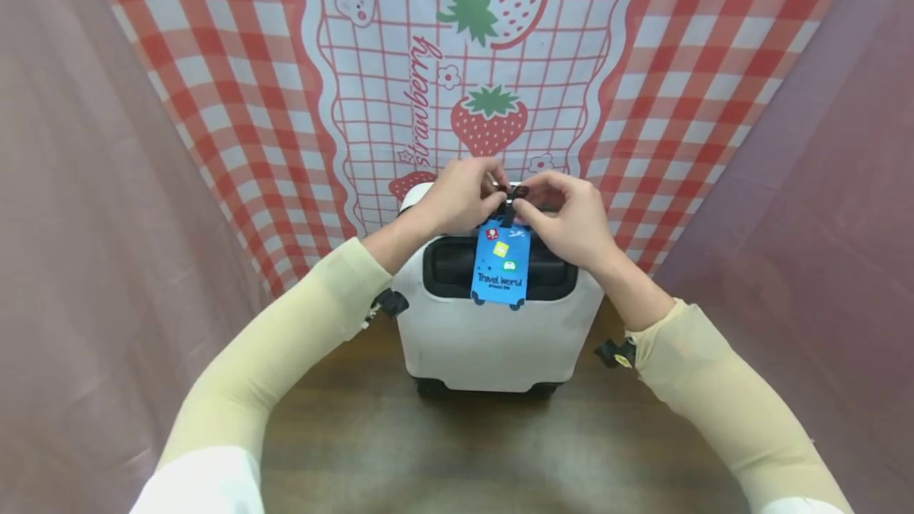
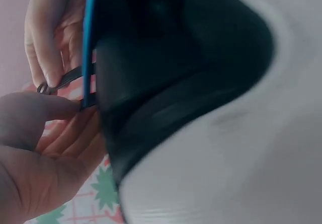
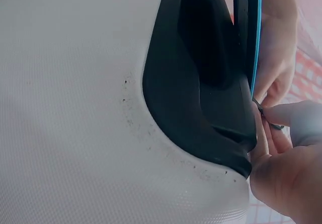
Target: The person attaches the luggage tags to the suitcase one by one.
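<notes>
A white suitcase (image 1: 493,347) stands upright, with a black handle recess (image 1: 446,264) at its upper edge. A blue luggage tag (image 1: 501,280) printed "Travel World" hangs over that recess from a black strap (image 1: 508,215). My left hand (image 1: 460,195) pinches the strap from the left, near a small buckle. From the other side my right hand (image 1: 571,216) pinches the strap's other part, the fingertips close to the left ones. In the left wrist view a small metal buckle (image 2: 44,88) shows at the fingertips. Fingers partly hide the strap's ends.
A red-and-white checked cloth (image 1: 228,62) with strawberries hangs behind the suitcase. Pinkish curtains (image 1: 93,220) flank both sides. Below lies a brown wooden floor (image 1: 464,450). A small black device (image 1: 391,304) is fixed at the left wrist, another (image 1: 616,354) at the right.
</notes>
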A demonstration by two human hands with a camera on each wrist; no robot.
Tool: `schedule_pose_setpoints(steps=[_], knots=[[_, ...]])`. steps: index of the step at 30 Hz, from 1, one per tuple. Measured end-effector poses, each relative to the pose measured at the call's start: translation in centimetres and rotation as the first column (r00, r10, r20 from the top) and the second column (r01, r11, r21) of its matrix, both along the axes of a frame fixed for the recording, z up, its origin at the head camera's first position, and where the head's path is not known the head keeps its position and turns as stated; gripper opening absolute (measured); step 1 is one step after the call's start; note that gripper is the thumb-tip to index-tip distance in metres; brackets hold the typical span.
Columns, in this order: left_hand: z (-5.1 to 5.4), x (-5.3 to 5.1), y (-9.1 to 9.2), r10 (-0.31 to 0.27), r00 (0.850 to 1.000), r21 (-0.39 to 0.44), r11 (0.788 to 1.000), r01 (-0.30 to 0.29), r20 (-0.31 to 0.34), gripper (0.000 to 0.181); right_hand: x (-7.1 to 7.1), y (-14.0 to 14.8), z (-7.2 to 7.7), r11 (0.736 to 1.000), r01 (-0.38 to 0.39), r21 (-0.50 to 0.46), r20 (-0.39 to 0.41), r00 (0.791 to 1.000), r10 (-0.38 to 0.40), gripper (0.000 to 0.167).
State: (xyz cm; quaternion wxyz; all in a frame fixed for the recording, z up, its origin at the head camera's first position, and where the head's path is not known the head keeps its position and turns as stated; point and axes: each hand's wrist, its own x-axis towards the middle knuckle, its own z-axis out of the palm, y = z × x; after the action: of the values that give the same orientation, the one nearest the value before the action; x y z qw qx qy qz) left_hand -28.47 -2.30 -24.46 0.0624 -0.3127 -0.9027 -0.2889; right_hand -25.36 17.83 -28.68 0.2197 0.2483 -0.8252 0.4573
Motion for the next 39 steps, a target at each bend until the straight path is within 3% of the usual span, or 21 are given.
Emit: schedule_pose_setpoints(steps=[5,12,22,32,36,39], knots=[[-1.3,0.2,-0.3,0.028,1.000,0.137,0.990,-0.029,0.007,0.019,-0.3,0.2,0.1,0.996,-0.011,-0.087,0.108,0.994,0.021,0.025],[-2.1,0.3,-0.4,0.021,0.998,0.210,0.978,-0.007,-0.065,0.011,-0.5,0.0,0.2,0.980,-0.042,-0.193,0.175,0.982,0.076,0.026],[-2.3,0.4,0.0,0.036,0.994,0.216,0.976,-0.014,-0.100,0.014,-0.4,-0.1,0.2,0.993,-0.030,-0.114,0.148,0.988,0.046,0.021],[-2.6,0.3,-0.1,0.024,0.991,0.215,0.977,0.005,-0.132,0.013,-0.1,-0.3,0.3,0.994,-0.022,-0.111,0.209,0.977,0.045,0.024],[-2.6,0.3,-0.1,0.027,0.991,0.215,0.977,0.001,-0.127,0.013,-0.1,-0.3,0.2,0.997,0.003,-0.077,0.172,0.985,0.010,0.023],[-2.6,0.4,-0.2,0.033,0.992,0.218,0.976,-0.006,-0.120,0.013,0.0,-0.4,0.1,0.998,0.053,-0.024,0.097,0.994,-0.050,0.021]])
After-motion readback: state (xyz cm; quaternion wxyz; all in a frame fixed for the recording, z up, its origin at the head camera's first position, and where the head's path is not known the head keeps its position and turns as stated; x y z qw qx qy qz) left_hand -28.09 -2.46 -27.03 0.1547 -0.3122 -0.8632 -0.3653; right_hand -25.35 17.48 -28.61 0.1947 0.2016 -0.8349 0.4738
